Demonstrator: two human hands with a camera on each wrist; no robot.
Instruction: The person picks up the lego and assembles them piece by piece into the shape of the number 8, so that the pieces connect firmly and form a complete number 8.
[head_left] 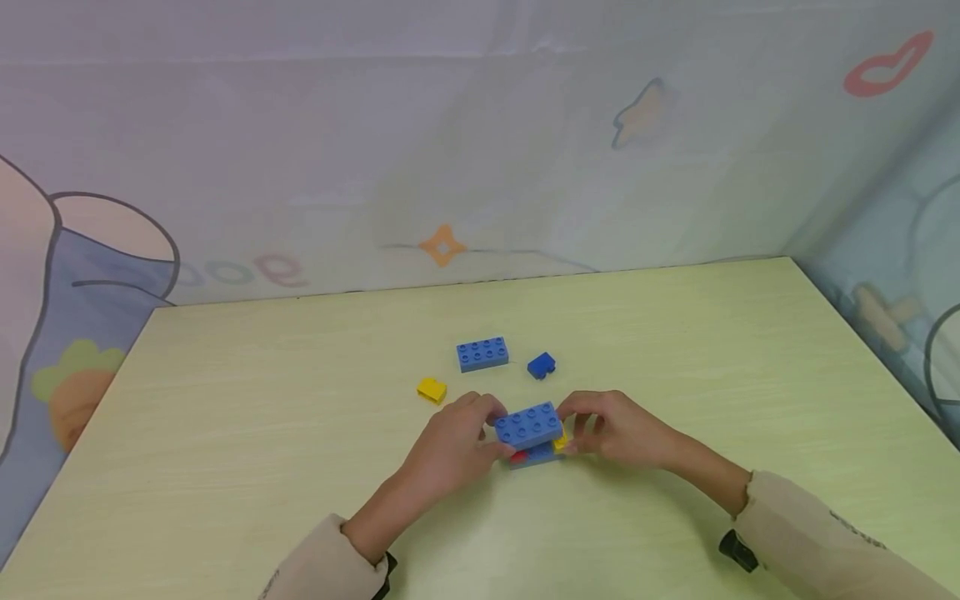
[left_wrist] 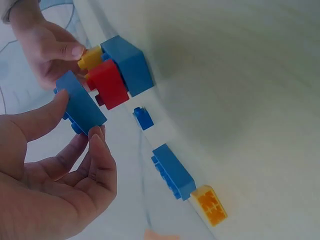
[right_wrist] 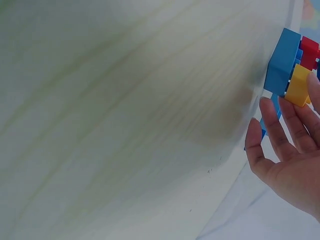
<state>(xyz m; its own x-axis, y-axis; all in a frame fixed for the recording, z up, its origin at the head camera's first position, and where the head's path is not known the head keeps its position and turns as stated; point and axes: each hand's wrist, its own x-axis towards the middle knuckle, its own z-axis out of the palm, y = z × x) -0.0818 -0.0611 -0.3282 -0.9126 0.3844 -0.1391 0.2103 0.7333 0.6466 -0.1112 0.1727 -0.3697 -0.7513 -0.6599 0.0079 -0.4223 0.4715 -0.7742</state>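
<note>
My left hand point(head_left: 448, 448) point(left_wrist: 55, 185) pinches a long blue brick point(head_left: 528, 427) point(left_wrist: 81, 102) between thumb and fingers. Below it, separated by a small gap in the left wrist view, a second blue brick point(head_left: 540, 457) point(left_wrist: 131, 65) point(right_wrist: 282, 62) carries a red brick point(head_left: 519, 457) point(left_wrist: 108, 84) and a small yellow brick point(head_left: 561, 442) point(left_wrist: 91, 58) point(right_wrist: 298, 85) side by side. My right hand point(head_left: 626, 429) point(left_wrist: 47, 52) point(right_wrist: 292, 157) holds this lower group at the yellow brick, thumb on one side and fingertips on the other.
Beyond the hands on the table point(head_left: 300, 400) lie another long blue brick point(head_left: 482, 354) point(left_wrist: 173, 172), a small blue brick point(head_left: 541, 365) point(left_wrist: 143, 118) and, further left, a small yellow brick point(head_left: 432, 390) point(left_wrist: 210, 205). A printed cloth point(head_left: 337, 150) hangs behind the table's far edge.
</note>
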